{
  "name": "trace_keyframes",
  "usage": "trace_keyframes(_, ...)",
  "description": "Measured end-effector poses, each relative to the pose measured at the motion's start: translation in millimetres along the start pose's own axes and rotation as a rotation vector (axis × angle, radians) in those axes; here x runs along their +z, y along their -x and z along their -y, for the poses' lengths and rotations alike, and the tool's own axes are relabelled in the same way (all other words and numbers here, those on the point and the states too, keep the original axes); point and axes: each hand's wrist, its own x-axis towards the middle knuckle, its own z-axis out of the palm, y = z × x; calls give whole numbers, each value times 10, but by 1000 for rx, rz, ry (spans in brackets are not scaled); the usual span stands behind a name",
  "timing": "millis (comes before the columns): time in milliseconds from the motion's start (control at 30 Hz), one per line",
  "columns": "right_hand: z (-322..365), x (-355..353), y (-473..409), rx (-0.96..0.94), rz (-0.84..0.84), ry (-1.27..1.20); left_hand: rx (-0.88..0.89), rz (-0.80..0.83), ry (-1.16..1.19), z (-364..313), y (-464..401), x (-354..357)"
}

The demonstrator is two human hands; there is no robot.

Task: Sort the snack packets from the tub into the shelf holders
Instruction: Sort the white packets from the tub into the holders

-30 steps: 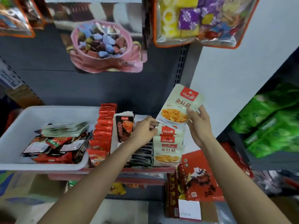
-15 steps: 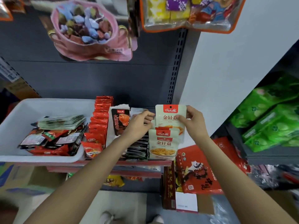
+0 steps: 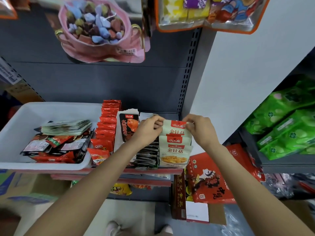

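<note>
A white tub point(image 3: 25, 113) stands on the shelf at the left and holds several red, black and pale snack packets point(image 3: 56, 142). To its right the shelf holders carry rows of red packets point(image 3: 107, 123), a black packet point(image 3: 127, 128), dark packets point(image 3: 148, 155) and cream packets with red labels point(image 3: 173, 154). My left hand point(image 3: 148, 130) and my right hand point(image 3: 199, 128) pinch the top corners of one cream packet point(image 3: 175, 129), which sits upright at the back of the cream row.
A pink candy bag point(image 3: 95, 31) and an orange-edged bag point(image 3: 213, 12) hang above. Green packets point(image 3: 286, 125) fill a shelf at the right. Red boxes point(image 3: 209, 179) lean below the shelf edge. Cardboard cartons sit at the lower left.
The cream packet went from raised in my right hand down into the back of its row. My left hand came over to its top left corner.
</note>
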Motion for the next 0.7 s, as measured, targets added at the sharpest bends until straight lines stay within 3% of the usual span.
trace_keyframes(133, -22, 83, 9, 43, 92, 144, 32, 4, 1, 3, 21, -25)
trace_keyframes(267, 218, 103, -25, -63, -2, 118, 50, -105, 30, 85, 72, -192)
trace_keyframes(367, 591, 259, -93, -138, 3, 23, 49, -245, 25, 250, 152, -455)
trace_keyframes(567, 1479, 1028, -259, -179, 184, -114, -7, -484, -57, 904, 427, -1182)
trace_keyframes(700, 2104, 1572, -336, -227, 247, -177, -133, -512, -150, 1483, 605, -1747)
